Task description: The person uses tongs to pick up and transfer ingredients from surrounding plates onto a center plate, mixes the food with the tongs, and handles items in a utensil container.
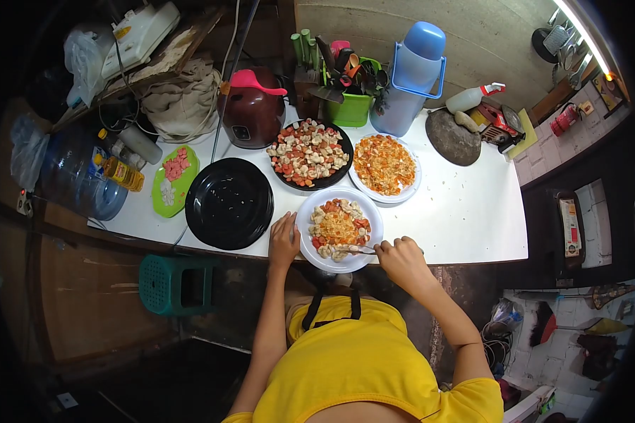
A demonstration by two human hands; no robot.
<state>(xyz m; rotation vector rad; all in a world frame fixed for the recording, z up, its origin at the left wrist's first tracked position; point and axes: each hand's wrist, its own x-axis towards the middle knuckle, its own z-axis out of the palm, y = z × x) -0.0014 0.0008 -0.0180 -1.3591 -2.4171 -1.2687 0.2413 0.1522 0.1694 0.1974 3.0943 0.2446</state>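
A white plate [305, 252] with shredded orange and yellow food in the middle and chopped red and pale pieces around it sits at the table's front edge. My left hand [283, 242] is at the plate's left rim, its fingers closed together against it. In my right hand [402, 261] is a metal utensil [363, 250], whose tip reaches the pale pieces at the plate's lower side. Behind it stand a black plate [348, 146] of chopped red and pale pieces and a white plate [418, 185] of shredded orange food.
Stacked black plates [230, 203] and a green tray [185, 185] are on the left. A rice cooker [252, 116], green utensil holder [349, 111], blue jug [410, 84] and stone mortar [453, 138] line the back. A green stool [164, 284] is below the left edge.
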